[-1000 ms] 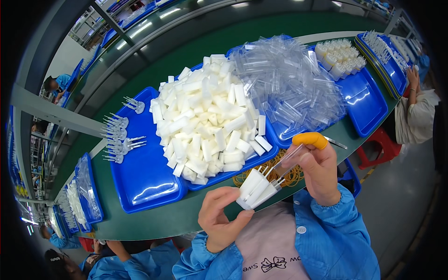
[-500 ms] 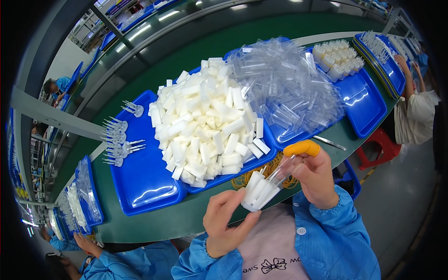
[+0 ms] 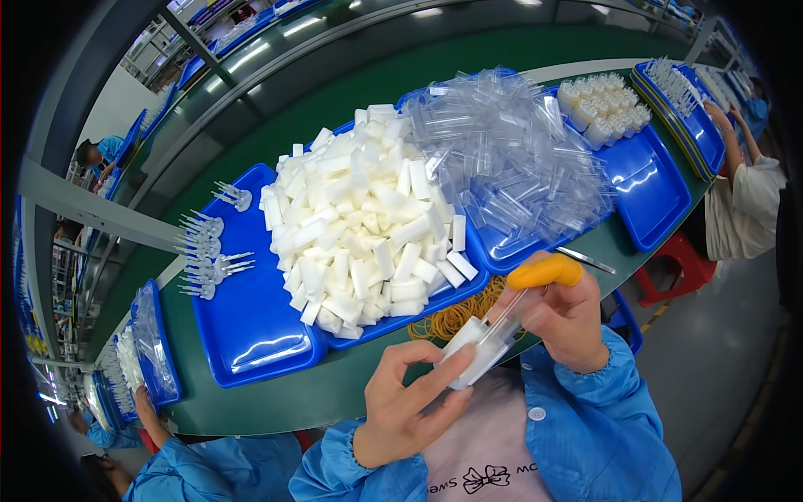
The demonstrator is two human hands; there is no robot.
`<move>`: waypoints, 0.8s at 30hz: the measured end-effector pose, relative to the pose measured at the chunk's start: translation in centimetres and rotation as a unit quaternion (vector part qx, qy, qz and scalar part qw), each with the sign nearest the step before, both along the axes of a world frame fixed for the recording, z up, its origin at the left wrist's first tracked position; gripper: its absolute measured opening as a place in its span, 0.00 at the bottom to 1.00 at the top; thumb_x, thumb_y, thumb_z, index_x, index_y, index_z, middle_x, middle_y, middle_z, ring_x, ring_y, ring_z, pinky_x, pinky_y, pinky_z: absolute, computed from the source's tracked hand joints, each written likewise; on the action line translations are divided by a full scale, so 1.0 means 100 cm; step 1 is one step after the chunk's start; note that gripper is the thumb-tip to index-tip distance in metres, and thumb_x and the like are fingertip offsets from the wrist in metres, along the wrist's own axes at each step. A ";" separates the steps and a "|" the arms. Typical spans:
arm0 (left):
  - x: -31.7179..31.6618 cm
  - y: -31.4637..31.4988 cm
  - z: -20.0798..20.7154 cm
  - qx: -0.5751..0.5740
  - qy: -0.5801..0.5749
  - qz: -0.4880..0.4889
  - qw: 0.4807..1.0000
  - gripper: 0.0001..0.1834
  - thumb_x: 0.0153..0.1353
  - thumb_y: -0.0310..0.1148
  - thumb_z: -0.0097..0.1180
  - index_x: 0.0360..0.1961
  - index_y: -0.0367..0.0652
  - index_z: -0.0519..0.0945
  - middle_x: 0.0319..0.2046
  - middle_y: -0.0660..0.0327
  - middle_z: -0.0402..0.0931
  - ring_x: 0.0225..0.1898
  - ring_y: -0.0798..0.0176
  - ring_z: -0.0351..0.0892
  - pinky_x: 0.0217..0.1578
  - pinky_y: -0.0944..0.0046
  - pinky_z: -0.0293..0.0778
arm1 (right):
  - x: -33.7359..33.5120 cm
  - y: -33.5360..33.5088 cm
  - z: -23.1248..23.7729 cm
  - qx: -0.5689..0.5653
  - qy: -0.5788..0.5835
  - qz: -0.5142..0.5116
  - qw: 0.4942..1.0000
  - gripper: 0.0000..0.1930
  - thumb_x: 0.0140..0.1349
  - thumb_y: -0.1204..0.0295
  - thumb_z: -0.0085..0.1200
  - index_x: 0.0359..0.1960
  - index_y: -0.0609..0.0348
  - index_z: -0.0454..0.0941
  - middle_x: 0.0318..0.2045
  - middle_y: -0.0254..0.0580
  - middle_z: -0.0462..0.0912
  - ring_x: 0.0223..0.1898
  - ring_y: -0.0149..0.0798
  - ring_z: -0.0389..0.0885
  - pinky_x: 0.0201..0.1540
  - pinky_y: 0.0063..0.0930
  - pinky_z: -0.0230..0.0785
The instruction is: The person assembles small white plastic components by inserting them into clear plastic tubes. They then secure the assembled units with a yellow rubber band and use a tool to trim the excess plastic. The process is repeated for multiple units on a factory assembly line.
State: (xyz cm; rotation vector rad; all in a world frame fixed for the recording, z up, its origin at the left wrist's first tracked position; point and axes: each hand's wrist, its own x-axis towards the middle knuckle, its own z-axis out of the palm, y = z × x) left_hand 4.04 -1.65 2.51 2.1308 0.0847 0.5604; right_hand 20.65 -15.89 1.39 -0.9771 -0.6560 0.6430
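Observation:
In front of my chest, my left hand (image 3: 418,400) pinches a small bundle of white foam pieces (image 3: 478,365) between fingers and thumb. My right hand (image 3: 559,316), with a yellow finger cot (image 3: 545,272) on one finger, grips a clear plastic sleeve (image 3: 517,316). The sleeve slants down to the bundle and overlaps it; how far the foam sits inside is hard to make out. Beyond both hands rises a heap of white foam pieces (image 3: 360,217) in a blue tray. To its right, a blue tray holds a pile of clear plastic sleeves (image 3: 519,159).
Yellow rubber bands (image 3: 460,318) lie behind my hands, and metal tweezers (image 3: 585,259) rest at the right. Clear pronged parts (image 3: 205,251) stand on the left blue tray (image 3: 259,343). Banded white bundles (image 3: 604,109) sit at far right. Co-workers and a red stool (image 3: 679,269) flank the bench.
The sleeve and the foam bundle now overlap more. My left fingers have closed further over the bundle's side. A co-worker's hand at lower left has moved toward the trays there.

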 end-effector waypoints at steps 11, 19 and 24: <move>0.005 0.001 -0.026 -0.186 -0.073 0.115 0.973 0.27 0.43 0.18 0.67 0.49 0.35 0.77 0.48 0.53 0.68 0.46 0.60 0.73 0.44 0.63 0.73 | 0.008 -0.002 0.003 -0.079 -0.037 -0.016 0.996 0.14 0.60 0.75 0.58 0.46 0.66 0.75 0.40 0.41 0.78 0.44 0.33 0.77 0.51 0.27 0.68; 0.000 -0.003 -0.043 -0.402 -0.068 0.058 0.911 0.23 0.51 0.18 0.64 0.50 0.33 0.76 0.51 0.53 0.67 0.48 0.61 0.74 0.51 0.63 0.73 | 0.019 -0.005 -0.002 -0.127 -0.100 -0.007 0.987 0.11 0.56 0.77 0.59 0.41 0.63 0.77 0.45 0.39 0.75 0.46 0.32 0.73 0.53 0.27 0.63; -0.002 -0.001 -0.029 -0.483 -0.037 0.071 0.872 0.22 0.52 0.18 0.64 0.49 0.31 0.74 0.51 0.53 0.66 0.50 0.61 0.74 0.52 0.61 0.73 | 0.004 -0.004 -0.005 -0.079 -0.071 -0.023 0.994 0.10 0.53 0.78 0.61 0.38 0.63 0.78 0.43 0.41 0.76 0.46 0.34 0.73 0.54 0.30 0.63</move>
